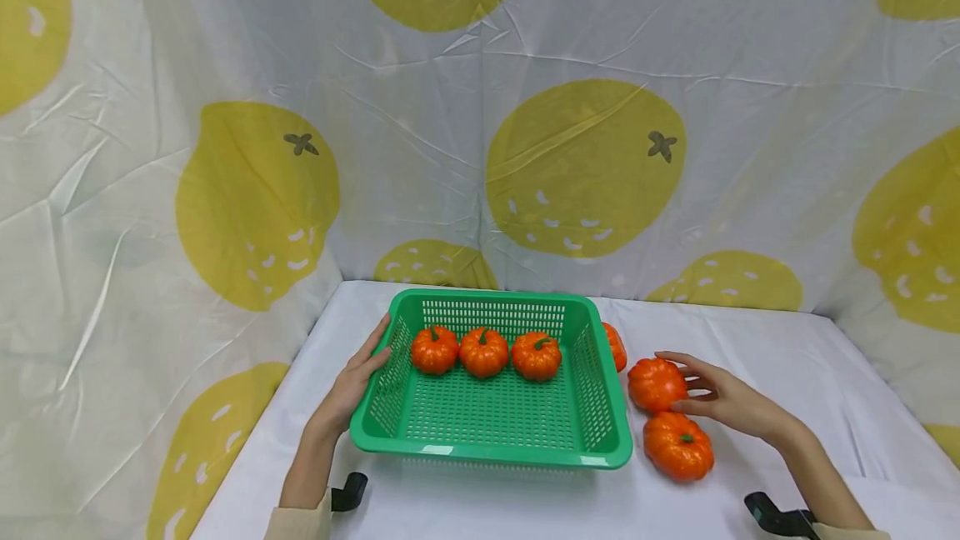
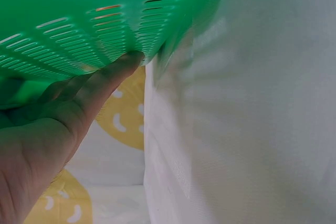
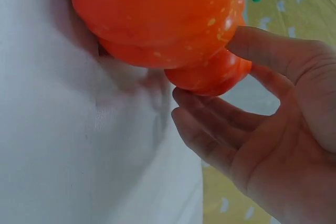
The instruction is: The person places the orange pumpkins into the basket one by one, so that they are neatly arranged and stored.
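Against the left side of a green plastic basket (image 1: 491,447) rests my left hand (image 1: 354,386); the left wrist view shows its fingers (image 2: 107,82) stretched along the slotted outer wall. Inside, three small orange toy pumpkins (image 1: 483,352) stand in a row towards the back. To the right of the basket, my right hand (image 1: 723,397) has its thumb and fingers curved round a shiny orange pumpkin (image 1: 654,384). Another pumpkin (image 1: 678,447) with a green stem lies just in front of it, close to the thumb. In the right wrist view, the lower fingers (image 3: 205,135) stay apart from the pumpkins.
One more pumpkin (image 1: 615,347) is partly hidden behind the basket's right wall. Everything stands on a white cloth-covered table (image 1: 765,357). Lemon-patterned cloth (image 1: 420,148) hangs behind and at the sides. Black wrist-camera mounts (image 1: 780,515) stick out at both wrists.
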The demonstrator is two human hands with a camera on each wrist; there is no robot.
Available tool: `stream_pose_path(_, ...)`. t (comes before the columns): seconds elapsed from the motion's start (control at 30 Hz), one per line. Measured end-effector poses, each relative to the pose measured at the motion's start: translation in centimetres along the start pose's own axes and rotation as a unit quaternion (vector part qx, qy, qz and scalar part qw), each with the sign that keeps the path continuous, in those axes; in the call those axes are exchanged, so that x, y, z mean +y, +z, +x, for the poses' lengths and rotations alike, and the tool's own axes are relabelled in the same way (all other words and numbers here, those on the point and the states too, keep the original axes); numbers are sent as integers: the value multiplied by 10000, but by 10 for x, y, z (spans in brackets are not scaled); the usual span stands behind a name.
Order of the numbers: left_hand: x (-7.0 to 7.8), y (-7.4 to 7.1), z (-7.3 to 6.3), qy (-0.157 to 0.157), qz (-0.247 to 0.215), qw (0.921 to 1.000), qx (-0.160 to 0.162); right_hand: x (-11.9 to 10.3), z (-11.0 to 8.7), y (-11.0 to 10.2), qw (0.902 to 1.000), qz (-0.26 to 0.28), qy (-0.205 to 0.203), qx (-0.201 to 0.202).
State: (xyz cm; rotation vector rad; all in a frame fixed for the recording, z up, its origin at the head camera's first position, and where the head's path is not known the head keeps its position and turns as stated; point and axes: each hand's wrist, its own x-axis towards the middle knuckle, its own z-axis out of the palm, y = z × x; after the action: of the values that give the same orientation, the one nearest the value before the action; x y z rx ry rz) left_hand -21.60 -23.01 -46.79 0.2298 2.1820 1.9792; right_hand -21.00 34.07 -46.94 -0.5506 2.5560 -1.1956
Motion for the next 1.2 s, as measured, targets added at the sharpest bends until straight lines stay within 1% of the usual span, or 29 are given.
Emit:
stream_pose_path(0.13,0,0,0,2,-30,10000,-23,4,-7,-6,9993,-249,140,230)
stream_pose_path(0.23,0,0,-1,-38,-65,10000,-28,6,-11,-10,9987,-389,121,311)
stream_pose_path(0.37,-1,0,-1,-69,-81,9999,-36,10,-12,-10,9984,-497,-58,278)
stream_pose_path(0.47,0,0,-1,-33,-52,10000,-26,12,-11,-8,9970,-672,-165,353)
stream_pose_path(0.53,0,0,0,-12,-31,10000,-4,13,-10,-7,9957,-801,-122,441)
stream_pose_path(0.6,0,0,0,-3,-18,10000,5,12,-10,-7,9948,-890,9,492)
stream_pose_path(0.77,0,0,1,-6,-7,10000,-11,8,-18,-12,9911,-1124,543,459)
stream_pose_path(0.83,0,0,0,-18,-3,10000,-21,6,-22,-15,9887,-1254,666,470)
stream_pose_path(1.0,0,0,-1,-54,-23,10000,-12,7,-25,-18,9860,-1377,752,563)
stream_pose_path(1.1,0,0,-1,-77,-45,10000,-12,9,-23,-15,9864,-1262,883,568)
stream_pose_path(1.13,0,0,-1,-84,-42,10000,-7,10,-22,-13,9864,-1254,884,583)
stream_pose_path(1.2,0,0,-1,-92,-31,10000,-2,12,-21,-10,9876,-1223,753,628)
